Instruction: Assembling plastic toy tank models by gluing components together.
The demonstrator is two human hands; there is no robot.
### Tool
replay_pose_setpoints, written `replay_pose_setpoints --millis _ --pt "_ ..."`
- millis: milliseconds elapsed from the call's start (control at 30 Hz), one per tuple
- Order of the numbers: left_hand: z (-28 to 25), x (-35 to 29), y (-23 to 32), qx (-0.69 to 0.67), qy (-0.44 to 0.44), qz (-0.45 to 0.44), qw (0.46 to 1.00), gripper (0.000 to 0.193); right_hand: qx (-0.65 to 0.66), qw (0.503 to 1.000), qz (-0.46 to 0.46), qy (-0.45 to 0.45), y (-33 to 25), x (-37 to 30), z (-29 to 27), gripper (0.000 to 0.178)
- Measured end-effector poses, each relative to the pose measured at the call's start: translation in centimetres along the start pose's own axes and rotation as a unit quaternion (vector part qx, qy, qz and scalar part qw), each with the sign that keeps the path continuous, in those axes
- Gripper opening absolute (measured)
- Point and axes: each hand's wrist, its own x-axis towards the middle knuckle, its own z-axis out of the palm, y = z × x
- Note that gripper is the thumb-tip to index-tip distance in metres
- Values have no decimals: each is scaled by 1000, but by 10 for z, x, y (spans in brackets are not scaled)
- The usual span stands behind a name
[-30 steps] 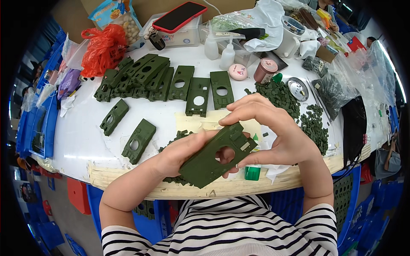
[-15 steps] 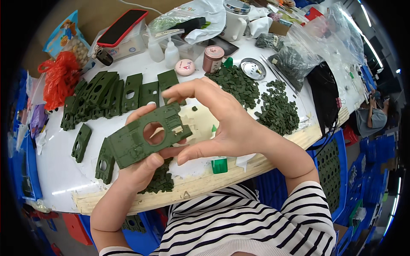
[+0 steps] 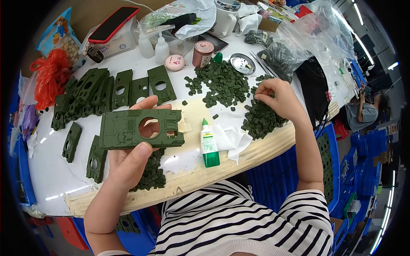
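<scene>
My left hand (image 3: 130,164) grips a dark green plastic tank hull (image 3: 121,130), thumb on its near edge and fingers behind. A round hole in the hull lets part of my fingers show. Over at the right, my right hand (image 3: 282,101) has its fingers pinched together above a pile of small green plastic pieces (image 3: 261,121); whatever lies between the fingertips is hidden. A bigger heap of similar pieces (image 3: 226,81) spreads behind it. Between my hands lies a glue bottle (image 3: 209,145) with a green tip and base, beside a white tissue (image 3: 234,141).
More green hulls (image 3: 96,87) lean together at the left. Further loose pieces (image 3: 151,175) lie under my left wrist. At the back stand a pink tin (image 3: 203,54), white squeeze bottles (image 3: 162,51) and a round metal lid (image 3: 242,64). Tweezers (image 3: 264,64) rest near a black bag (image 3: 314,87).
My right hand has left the hull and moved right to the small-piece pile, its fingers closing from a wide spread. The hull, still in my left hand, has turned more level.
</scene>
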Motion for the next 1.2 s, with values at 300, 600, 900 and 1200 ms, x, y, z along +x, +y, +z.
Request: replay_pose_setpoints --millis 300,600,900,1200 --pt "-3 1 1 4 -9 9 1000 80 21 995 86 -41 11 22 18 17" --pt "-7 1 -4 -3 13 13 1000 74 248 968 -30 12 -10 12 7 13" --pt "-18 2 -2 -2 24 26 999 66 262 943 -207 7 -121 30 4 14" --pt "-15 3 -1 -16 76 4 997 72 294 905 -296 87 -125 33 32 9"
